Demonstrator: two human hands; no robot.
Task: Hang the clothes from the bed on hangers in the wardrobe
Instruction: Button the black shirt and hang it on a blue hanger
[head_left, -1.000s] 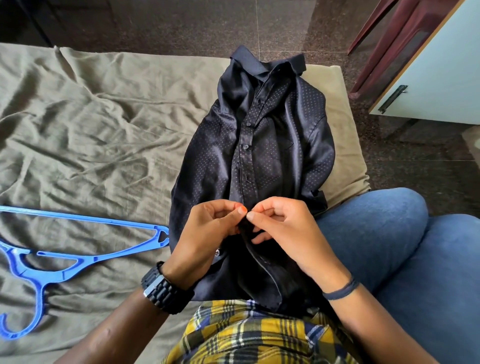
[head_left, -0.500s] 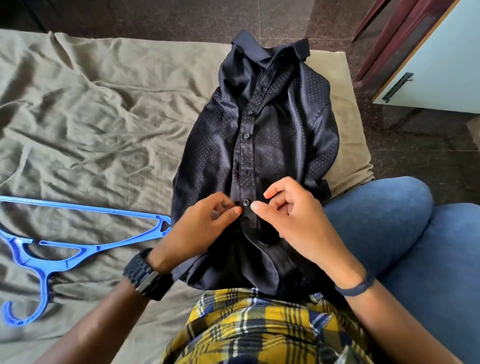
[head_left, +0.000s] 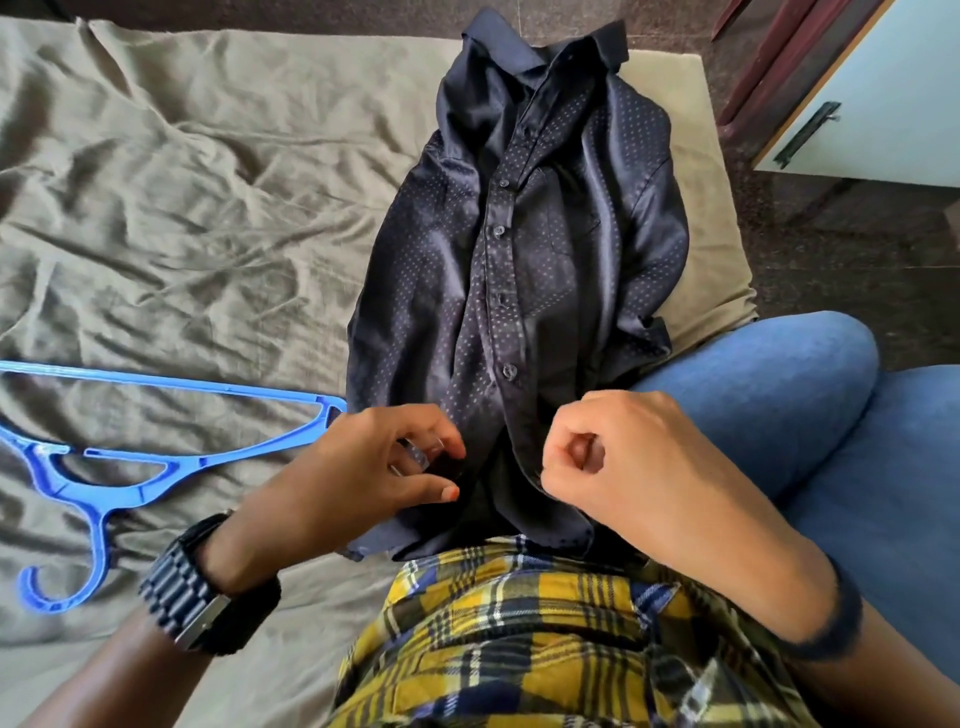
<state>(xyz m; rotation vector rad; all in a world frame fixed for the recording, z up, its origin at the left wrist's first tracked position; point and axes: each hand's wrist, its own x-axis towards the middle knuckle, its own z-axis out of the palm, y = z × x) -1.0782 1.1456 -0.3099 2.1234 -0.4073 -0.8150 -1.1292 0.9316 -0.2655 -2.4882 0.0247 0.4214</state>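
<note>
In the head view, the shirt is laid flat on the bed, collar far, hanger at its left. The left hand is spread loosely over the hem; the right hand is clenched and holds nothing visible. The cloth is judged thin, soft and slippery, best taken at the shoulders.

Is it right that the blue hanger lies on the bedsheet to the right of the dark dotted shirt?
No. The head view shows the blue hanger on the bedsheet to the left of the dark dotted shirt, not the right.
</note>
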